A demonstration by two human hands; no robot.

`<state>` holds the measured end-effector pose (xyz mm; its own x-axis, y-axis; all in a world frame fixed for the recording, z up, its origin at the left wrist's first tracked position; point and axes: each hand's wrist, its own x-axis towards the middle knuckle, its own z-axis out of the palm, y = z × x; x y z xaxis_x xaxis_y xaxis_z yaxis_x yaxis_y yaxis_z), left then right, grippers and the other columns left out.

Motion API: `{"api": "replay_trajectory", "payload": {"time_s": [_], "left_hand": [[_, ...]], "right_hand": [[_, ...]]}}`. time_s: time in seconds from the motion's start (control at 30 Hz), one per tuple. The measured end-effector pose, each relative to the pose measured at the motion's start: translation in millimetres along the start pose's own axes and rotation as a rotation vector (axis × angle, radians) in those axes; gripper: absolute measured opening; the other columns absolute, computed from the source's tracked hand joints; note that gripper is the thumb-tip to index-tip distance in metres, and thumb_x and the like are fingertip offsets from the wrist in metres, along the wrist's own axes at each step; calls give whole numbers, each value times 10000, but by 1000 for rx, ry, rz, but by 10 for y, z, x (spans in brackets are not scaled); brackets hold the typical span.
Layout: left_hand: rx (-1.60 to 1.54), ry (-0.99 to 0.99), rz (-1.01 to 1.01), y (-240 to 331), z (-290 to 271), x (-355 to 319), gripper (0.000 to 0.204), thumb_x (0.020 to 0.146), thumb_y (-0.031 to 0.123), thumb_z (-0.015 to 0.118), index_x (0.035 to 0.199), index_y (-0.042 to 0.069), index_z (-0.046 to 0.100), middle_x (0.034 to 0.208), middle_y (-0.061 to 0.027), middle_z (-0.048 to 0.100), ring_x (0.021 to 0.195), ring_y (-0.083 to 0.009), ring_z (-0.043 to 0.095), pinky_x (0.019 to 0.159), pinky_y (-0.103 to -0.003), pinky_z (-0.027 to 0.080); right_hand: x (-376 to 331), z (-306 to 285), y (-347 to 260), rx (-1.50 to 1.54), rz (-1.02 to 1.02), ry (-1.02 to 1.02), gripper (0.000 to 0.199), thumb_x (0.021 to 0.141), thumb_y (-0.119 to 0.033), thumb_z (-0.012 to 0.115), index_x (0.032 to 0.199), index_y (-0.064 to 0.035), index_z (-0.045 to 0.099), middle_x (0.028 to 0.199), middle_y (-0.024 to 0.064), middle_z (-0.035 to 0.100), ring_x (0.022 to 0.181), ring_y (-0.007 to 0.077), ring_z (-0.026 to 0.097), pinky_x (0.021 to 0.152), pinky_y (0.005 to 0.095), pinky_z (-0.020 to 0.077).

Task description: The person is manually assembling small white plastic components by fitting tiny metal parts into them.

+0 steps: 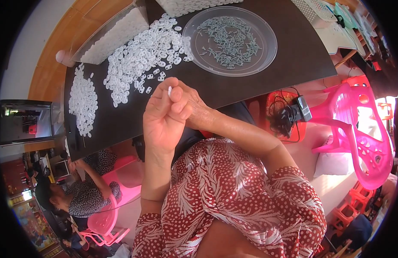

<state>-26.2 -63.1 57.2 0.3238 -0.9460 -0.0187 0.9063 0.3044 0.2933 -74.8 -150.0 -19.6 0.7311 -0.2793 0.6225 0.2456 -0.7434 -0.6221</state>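
Observation:
Both my hands meet just past the table's near edge, in front of the white pieces. My left hand (161, 118) is turned palm up, its fingers closed on a small white plastic piece (169, 91) that shows only as a sliver between the fingertips. Pressed against it from the right is my right hand (196, 107), fingers bent; what it grips is hidden behind the left. Beyond lies a big heap of white oval pieces with holes (141, 56), with a smaller heap of white ovals (83, 101) to its left. A round clear tray (267, 56) holds many small grey-green pins (231, 43).
A clear bin (115, 36) of white pieces stands at the far left of the dark table (300, 51). Right of me are a pink plastic chair (362, 124) and a red stool with black cables and adapter (289, 114). Another person (85, 193) sits at left.

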Motion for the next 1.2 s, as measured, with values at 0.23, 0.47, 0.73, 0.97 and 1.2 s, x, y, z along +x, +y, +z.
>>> {"api": "replay_trajectory", "payload": {"time_s": [0.23,0.47,0.73,0.97,1.2], "left_hand": [[598,95,242,-100,49,-51,180,874,59,609,1019,-33,555,828,-98,589,671,-152,537,589,-278,440],[789,157,319,-145,83,-59,147,867,51,617,978,-12,544,812,-116,607,649,-175,579,578,-291,478],[932,117,404,-94,15,-124,156,880,74,611,983,-20,541,824,-127,615,633,-165,568,535,-284,460],[736,194,418,-20,61,-203,140,879,28,604,1000,-38,579,839,-136,653,655,-165,615,575,-264,490],[773,257,449,24,-14,-262,146,876,23,605,1004,-43,589,853,-138,658,662,-170,621,581,-265,497]], "right_hand": [[-19,-35,-20,-3,82,-106,245,660,-175,684,831,-84,534,868,86,491,820,268,451,690,367,434],[-47,-12,29,-84,-1,-111,291,634,-177,701,853,-71,542,889,82,476,818,273,444,691,366,434],[11,-73,4,-111,21,-47,299,592,-133,715,815,-57,531,811,89,516,800,282,481,641,378,424],[52,-110,-34,175,194,187,144,666,-42,658,768,-51,557,674,76,523,659,281,500,573,381,404],[68,-132,-94,227,301,169,116,696,29,604,798,-24,585,712,92,585,690,283,542,593,385,442]]}}
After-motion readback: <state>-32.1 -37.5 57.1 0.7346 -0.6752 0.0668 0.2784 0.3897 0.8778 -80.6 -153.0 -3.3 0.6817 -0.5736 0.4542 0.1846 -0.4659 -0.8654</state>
